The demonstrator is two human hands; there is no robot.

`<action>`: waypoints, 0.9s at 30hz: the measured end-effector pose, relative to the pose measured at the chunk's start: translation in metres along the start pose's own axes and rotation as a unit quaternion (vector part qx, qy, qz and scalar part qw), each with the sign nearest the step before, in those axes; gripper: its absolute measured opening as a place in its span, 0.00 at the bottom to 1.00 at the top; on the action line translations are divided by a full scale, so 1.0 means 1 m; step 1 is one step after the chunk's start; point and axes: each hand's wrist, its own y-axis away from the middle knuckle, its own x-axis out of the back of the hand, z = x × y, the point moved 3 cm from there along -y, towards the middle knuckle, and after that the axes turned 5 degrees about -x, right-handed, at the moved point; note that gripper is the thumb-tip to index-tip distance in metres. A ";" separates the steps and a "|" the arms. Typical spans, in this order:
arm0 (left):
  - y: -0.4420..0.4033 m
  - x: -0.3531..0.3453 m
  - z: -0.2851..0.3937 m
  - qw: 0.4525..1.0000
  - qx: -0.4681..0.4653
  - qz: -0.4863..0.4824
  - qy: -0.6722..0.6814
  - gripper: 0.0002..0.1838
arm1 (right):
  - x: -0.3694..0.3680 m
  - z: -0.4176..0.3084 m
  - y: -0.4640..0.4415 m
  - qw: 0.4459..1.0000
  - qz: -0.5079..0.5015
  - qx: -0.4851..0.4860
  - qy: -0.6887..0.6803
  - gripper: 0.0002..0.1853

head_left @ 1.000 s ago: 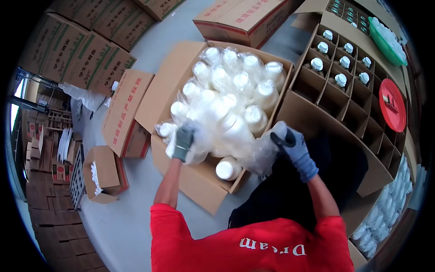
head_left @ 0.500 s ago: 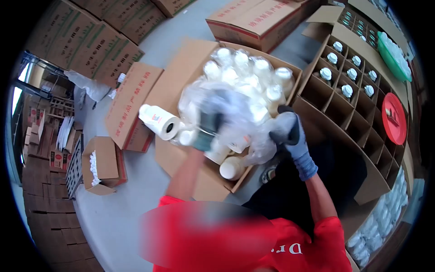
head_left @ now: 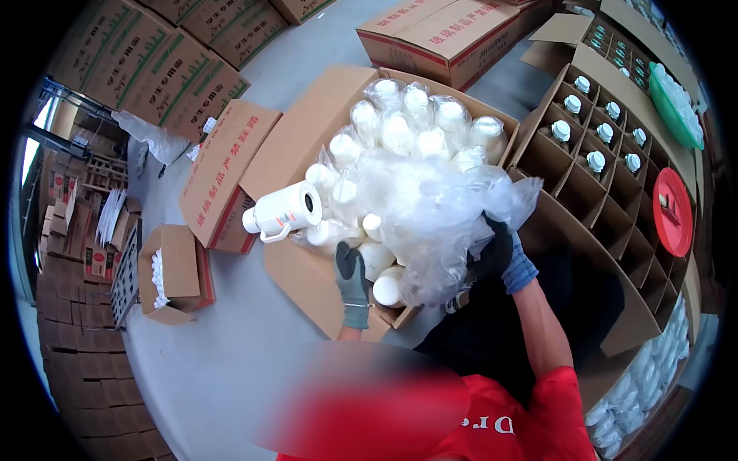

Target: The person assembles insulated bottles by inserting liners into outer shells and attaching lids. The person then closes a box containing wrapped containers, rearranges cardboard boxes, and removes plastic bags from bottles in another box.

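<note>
My right hand (head_left: pixel 496 250), in a blue-grey glove with dark fingers, is closed on a crumpled clear plastic bag (head_left: pixel 438 203). The bag spreads over white bottles in an open cardboard box (head_left: pixel 307 107). My left hand (head_left: pixel 351 280), in a grey-green glove, is open at the box's near edge, beside a white bottle (head_left: pixel 377 260), thumb apart from the fingers. Whether it touches that bottle I cannot tell. A white jug with a handle (head_left: pixel 280 211) lies tilted on the box's left side. Many bottles are wrapped in clear plastic (head_left: pixel 396 132).
On the right stands a divided carton (head_left: pixel 542 159) holding several white-capped bottles, with a red plate (head_left: pixel 669 230) on it. A green basin (head_left: pixel 669 107) is behind. Closed cartons (head_left: pixel 442 42) stand at the back; a small open box (head_left: pixel 173 280) is at left.
My left hand has drawn back from the plastic toward the box's near edge. The plastic bag has shifted right and spread out at my right hand. The jug has turned, showing its handle.
</note>
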 end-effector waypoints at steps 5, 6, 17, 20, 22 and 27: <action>0.021 -0.014 -0.030 0.994 0.006 -0.098 -0.054 0.43 | -0.050 -0.037 0.008 0.971 0.020 0.003 -0.240 0.25; 0.017 -0.032 -0.021 0.976 -0.108 -0.151 -0.113 0.49 | -0.049 -0.040 0.010 0.967 0.005 -0.003 -0.256 0.25; -0.038 -0.114 -0.123 0.838 -0.167 -0.321 -0.409 0.39 | -0.061 0.011 0.063 0.775 -0.013 0.001 0.631 0.15; -0.039 -0.090 -0.136 0.827 -0.168 -0.354 -0.403 0.37 | -0.074 0.057 0.080 0.693 -0.045 0.062 0.717 0.15; -0.036 -0.081 -0.145 0.819 -0.165 -0.370 -0.405 0.35 | -0.105 0.063 0.092 0.640 -0.129 0.006 0.758 0.17; -0.042 -0.063 -0.143 0.849 -0.141 -0.353 -0.366 0.32 | -0.081 0.043 0.093 0.818 0.054 0.102 0.563 0.23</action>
